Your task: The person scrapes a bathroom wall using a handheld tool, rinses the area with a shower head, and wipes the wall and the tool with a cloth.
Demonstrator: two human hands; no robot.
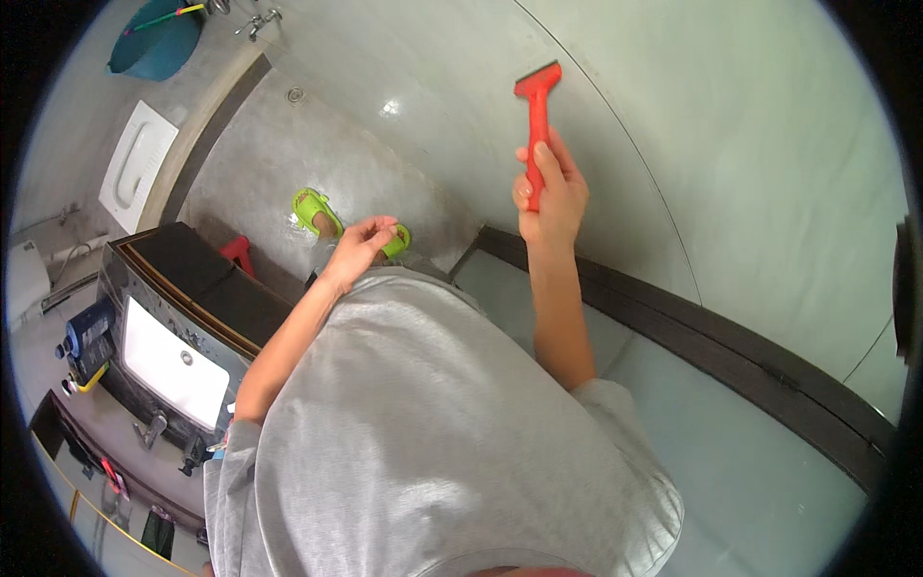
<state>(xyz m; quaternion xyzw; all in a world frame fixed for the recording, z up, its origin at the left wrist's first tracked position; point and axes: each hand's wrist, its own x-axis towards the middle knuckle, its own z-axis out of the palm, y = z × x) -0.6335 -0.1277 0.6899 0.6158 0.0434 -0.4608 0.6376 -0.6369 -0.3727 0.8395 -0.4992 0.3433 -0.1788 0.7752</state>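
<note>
My right hand [548,197] grips the handle of a red-orange scraper [536,106], whose wide blade end rests against a grey glossy wall panel [673,125]. My left hand [363,242] hangs free in front of my grey shirt, fingers loosely curled and apart, holding nothing. Below it my feet show in green slippers [312,207] on the wet grey floor.
A dark frame rail [692,332] runs along the panel's lower edge. At left stand a washbasin [173,370] in a dark counter, a squat toilet pan [135,163], a teal tub [159,43], a floor drain [295,94] and a red object [237,252].
</note>
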